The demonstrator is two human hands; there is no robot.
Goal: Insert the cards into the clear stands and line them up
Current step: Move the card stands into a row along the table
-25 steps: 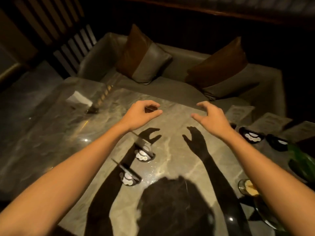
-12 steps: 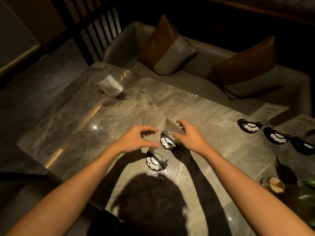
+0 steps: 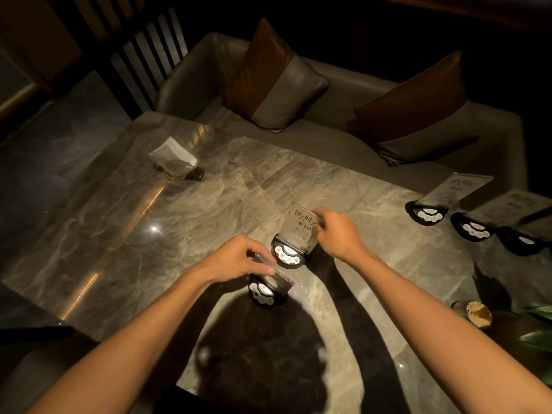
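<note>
Two clear stands on black button bases sit mid-table. The farther stand (image 3: 286, 253) holds a printed card (image 3: 301, 224) upright; my right hand (image 3: 336, 233) pinches that card's right edge. The nearer stand (image 3: 264, 291) has its clear panel (image 3: 276, 273) tilted low, and my left hand (image 3: 236, 259) grips that panel's top edge with fingertips. At the right edge of the marble table (image 3: 149, 234), three more stands (image 3: 427, 213) with cards stand in a row.
A clear holder with white napkins (image 3: 174, 158) stands at the table's far left. A small cup (image 3: 476, 313) and green leaves (image 3: 537, 327) lie near the right edge. Behind the table is a grey sofa (image 3: 343, 109) with two cushions.
Both hands dropped from above the table onto the two middle stands. My right hand took the card's edge; my left hand closed on the nearer stand's panel.
</note>
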